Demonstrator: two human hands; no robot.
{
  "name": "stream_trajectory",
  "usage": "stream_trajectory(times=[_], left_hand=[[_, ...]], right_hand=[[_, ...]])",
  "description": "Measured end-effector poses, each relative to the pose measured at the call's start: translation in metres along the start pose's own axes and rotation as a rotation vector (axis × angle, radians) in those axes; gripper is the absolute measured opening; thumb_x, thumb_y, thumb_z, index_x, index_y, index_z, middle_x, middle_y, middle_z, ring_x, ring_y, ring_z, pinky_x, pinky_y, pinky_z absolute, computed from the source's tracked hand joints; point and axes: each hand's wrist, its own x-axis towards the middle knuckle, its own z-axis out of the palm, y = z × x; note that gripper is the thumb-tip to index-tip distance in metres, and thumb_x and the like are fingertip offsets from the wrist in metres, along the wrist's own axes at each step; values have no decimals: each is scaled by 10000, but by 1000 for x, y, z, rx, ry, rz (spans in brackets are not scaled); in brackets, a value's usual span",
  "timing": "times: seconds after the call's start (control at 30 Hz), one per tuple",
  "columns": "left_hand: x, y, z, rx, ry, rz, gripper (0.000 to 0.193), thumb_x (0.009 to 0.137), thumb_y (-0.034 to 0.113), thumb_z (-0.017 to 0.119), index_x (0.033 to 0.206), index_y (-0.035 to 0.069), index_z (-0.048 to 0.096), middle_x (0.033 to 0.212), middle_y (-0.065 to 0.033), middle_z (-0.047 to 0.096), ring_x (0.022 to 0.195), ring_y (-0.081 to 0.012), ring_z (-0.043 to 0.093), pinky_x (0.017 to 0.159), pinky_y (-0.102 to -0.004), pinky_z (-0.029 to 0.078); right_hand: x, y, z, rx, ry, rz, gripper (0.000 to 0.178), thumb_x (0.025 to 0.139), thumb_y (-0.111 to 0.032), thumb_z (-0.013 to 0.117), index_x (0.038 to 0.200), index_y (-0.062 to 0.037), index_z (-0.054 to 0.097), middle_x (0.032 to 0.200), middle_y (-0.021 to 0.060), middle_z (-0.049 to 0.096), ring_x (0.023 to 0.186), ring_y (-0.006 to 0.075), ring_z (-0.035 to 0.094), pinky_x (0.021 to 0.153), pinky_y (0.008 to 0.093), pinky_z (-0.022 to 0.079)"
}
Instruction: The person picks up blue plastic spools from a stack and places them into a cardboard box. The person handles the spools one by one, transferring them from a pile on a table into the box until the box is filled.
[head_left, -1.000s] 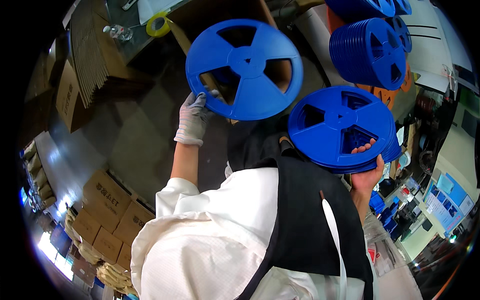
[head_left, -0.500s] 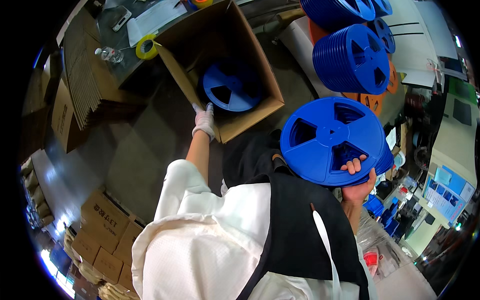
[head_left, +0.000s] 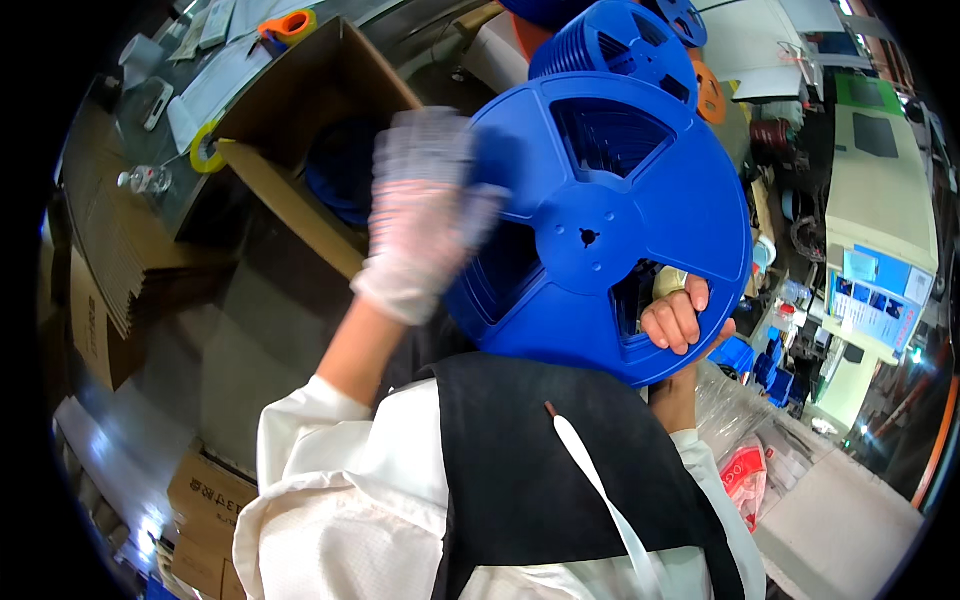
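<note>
A stack of blue plastic reels [head_left: 690, 225] is held up in front of my chest, its top face toward me. My right hand [head_left: 675, 315] grips the stack at the lower right, bare fingers hooked through a cut-out in the reel. My left hand [head_left: 415, 220], in a white glove, is blurred by motion in front of the reels' left edge. Its thumb stands apart from the fingers and nothing shows in it; whether it touches the reel I cannot tell. Behind it, an open cardboard box [head_left: 300, 205] has another blue reel [head_left: 335, 170] inside, partly hidden.
More blue reels [head_left: 640, 50] stand stacked beyond the held ones. Left of the box are a roll of yellow tape [head_left: 205, 148], a plastic bottle [head_left: 146, 179] and folded cardboard [head_left: 110, 230]. Cartons [head_left: 205, 520] sit at the lower left; a pale machine [head_left: 875, 190] stands at the right.
My left hand has left the box's edge and come to the reels' left side. The held stack has moved up and left, closer to me; the view has shifted, too.
</note>
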Motion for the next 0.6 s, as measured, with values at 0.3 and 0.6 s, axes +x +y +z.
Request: stream_trajectory(times=[0.3, 0.6], left_hand=[[-22, 7, 42, -125, -249, -170, 586, 848, 262, 586, 1345, -19, 455, 1411, -236, 433, 1322, -395, 393, 1129, -453, 277], [-97, -24, -1, -148, -372, 478, 613, 670, 243, 703, 1247, 109, 547, 1290, -184, 522, 1246, -382, 471, 1082, -555, 332]], right_hand=[[-9, 6, 12, -45, 71, 59, 437, 852, -441, 692, 1005, -106, 456, 614, -31, 443, 529, 107, 465, 616, 294, 400], [-3, 1, 7, 46, 198, -37, 389, 873, -366, 676, 1000, -102, 419, 657, -33, 430, 572, 87, 450, 655, 287, 396]])
